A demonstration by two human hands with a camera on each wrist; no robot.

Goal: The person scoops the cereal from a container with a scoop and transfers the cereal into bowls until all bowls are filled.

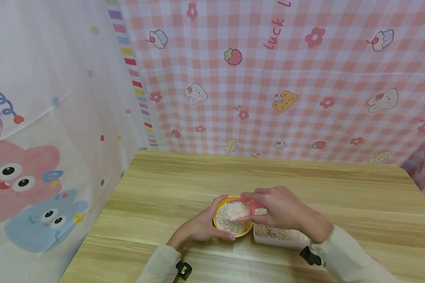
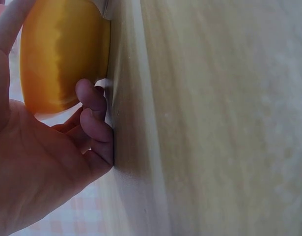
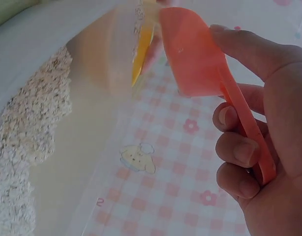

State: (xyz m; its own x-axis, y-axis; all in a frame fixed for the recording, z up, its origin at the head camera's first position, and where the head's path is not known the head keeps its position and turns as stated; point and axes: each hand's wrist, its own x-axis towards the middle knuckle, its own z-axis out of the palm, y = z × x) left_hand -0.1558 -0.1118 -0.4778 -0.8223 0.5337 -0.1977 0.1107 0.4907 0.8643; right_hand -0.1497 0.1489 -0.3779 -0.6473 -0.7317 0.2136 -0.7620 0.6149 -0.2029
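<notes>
In the head view, a yellow bowl (image 1: 224,201) full of pale oat-like flakes (image 1: 230,226) sits at the near middle of the table. My left hand (image 1: 202,227) holds it from the left, thumb on the near side and fingers on the far side. The left wrist view shows the bowl's smooth outer wall (image 2: 67,54) above curled fingers. My right hand (image 1: 285,208) grips the handle of a pinkish-red scoop (image 3: 195,54). The scoop is over the bowl, with pale flakes at its mouth; whether it touches the bowl's contents I cannot tell.
Right of the bowl, under my right hand, stands a translucent rectangular container (image 1: 278,241) holding more flakes (image 3: 28,142). The wooden table (image 1: 184,173) meets a pink checked cloth (image 1: 255,86) at the back. A white printed cloth (image 1: 63,129) hangs on the left.
</notes>
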